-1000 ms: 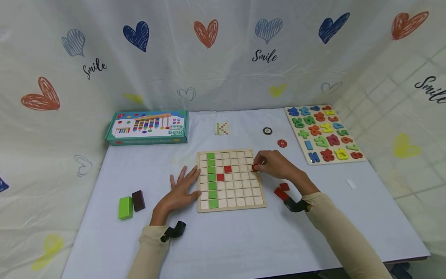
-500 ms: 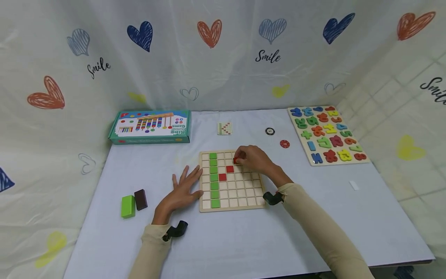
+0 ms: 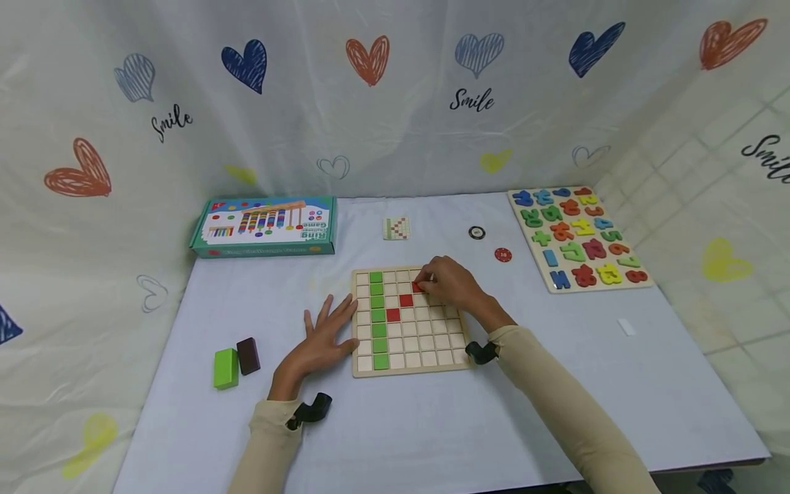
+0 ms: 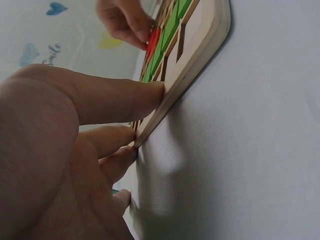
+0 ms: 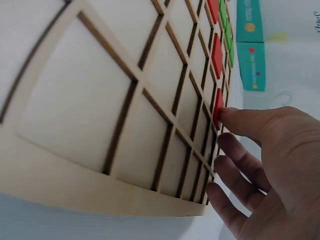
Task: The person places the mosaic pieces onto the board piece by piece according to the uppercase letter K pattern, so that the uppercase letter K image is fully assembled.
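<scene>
A wooden grid board (image 3: 410, 373) lies mid-table, with a column of green tiles (image 3: 378, 315) near its left side. Two red tiles (image 3: 393, 315) climb diagonally to the right from that column. My right hand (image 3: 453, 283) pinches a third red tile (image 3: 416, 287) at the upper end of this diagonal; the thumb rests on it in the right wrist view, and the tile sits at a cell. My left hand (image 3: 321, 343) has its fingers spread, with thumb and fingertips against the board's left edge, as the left wrist view also shows.
Left of the board stand a green block (image 3: 225, 369) and a dark brown block (image 3: 248, 356). Behind it lie a small pattern card (image 3: 396, 228), a black-and-white disc (image 3: 476, 232), a red disc (image 3: 503, 255), a green game box (image 3: 265, 230) and a number puzzle board (image 3: 577, 237).
My right hand has carried the red tile leftward from the board's right edge to a cell and lowered it there. The left hand has stayed at the board's edge.
</scene>
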A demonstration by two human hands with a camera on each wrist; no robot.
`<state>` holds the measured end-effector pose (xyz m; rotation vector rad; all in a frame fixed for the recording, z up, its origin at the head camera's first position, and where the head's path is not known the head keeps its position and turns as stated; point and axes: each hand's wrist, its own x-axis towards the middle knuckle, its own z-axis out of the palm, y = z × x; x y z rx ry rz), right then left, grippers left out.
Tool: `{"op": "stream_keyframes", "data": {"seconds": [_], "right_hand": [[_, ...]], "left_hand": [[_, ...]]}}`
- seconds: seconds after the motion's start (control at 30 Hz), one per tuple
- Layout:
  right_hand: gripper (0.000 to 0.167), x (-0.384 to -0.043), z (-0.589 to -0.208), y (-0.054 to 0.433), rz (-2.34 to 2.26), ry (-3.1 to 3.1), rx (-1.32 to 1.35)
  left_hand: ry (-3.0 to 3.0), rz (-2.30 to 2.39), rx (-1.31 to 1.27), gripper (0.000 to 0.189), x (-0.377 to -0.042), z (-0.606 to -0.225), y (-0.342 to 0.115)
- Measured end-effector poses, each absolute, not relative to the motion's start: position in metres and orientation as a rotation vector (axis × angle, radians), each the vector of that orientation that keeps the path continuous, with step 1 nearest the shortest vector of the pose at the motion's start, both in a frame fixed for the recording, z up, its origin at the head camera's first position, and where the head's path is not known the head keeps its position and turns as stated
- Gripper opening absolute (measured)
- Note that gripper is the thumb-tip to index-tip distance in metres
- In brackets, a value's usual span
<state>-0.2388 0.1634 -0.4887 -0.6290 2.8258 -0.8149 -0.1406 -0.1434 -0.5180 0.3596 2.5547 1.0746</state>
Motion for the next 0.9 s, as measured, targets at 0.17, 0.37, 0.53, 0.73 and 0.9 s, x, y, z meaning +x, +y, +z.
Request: {"op": "stream_keyframes", "data": {"seconds": [0.17,0.37,0.53,0.73,0.9], "right_hand": [[0.011,-0.237,-0.492,0.163,-0.809,2.873,-0.621],[0.010,-0.237,-0.493,0.164,-0.780,2.876,-0.637],[0.013,-0.235,-0.491,0.165,-0.783,2.860,-0.647],[0.027,-0.230,-0.485,0.173,-0.804,2.850,-0.596],[0.028,-0.225,-0.469,0.191,-0.791,2.831,-0.549]], "left_hand": [[2.561,1.074,0.364,0.083,-0.141,-0.518,-0.144],[2.554,1.066,0.365,0.084,-0.142,-0.518,-0.144],[2.556,1.067,0.363,0.084,-0.142,-0.518,-0.143],[2.555,1.070,0.353,0.084,-0.141,-0.518,-0.143],[2.556,1.070,0.359,0.083,-0.140,-0.517,-0.143]]}}
